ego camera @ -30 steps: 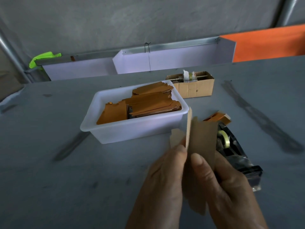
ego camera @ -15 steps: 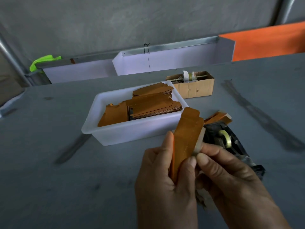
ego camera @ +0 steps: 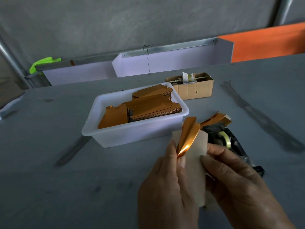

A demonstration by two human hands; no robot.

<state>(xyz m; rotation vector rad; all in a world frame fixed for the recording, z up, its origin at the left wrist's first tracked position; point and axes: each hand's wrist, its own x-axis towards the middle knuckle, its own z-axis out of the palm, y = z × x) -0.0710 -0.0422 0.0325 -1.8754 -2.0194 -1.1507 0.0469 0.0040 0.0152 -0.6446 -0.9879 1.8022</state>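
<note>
Flat carton (ego camera: 194,164) held above the table (ego camera: 66,187), near edge. Long axis runs away from the person, far end up, gold flap folded over the pale side. Left hand (ego camera: 166,187) pinches its left edge, right hand (ego camera: 239,187) pinches its right. Tape dispenser (ego camera: 231,142) just behind. White tub (ego camera: 132,138) holds stacked gold cartons (ego camera: 148,106). Cardboard box (ego camera: 193,90) behind it, contents unclear.

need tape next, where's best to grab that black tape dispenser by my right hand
Probably across the long sides of the black tape dispenser, mid-body nearer than its clear tape roll, coming from above. It stands long and narrow on the grey table; the right hand, holding an orange-and-beige card blank, hides part of its near end, and orange card pieces crowd its far end.
</note>
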